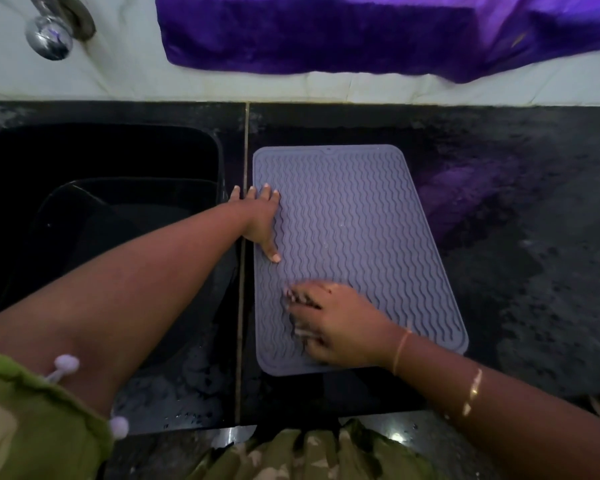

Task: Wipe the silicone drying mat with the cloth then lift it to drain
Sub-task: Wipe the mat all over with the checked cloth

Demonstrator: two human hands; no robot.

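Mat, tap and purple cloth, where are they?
silicone drying mat point(357, 216): head view, bare ridged middle.
tap point(49, 36): head view, shiny round end.
purple cloth point(326, 32): head view, middle of the fabric.

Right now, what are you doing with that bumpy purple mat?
A person is cleaning the silicone drying mat, which lies flat on the dark counter beside the sink. The left hand presses flat on the mat's left edge to steady it. The right hand is near the front corner, blurred, rubbing with something small underneath that I can't make out clearly, probably the cloth. The mat has not been lifted to drain yet.
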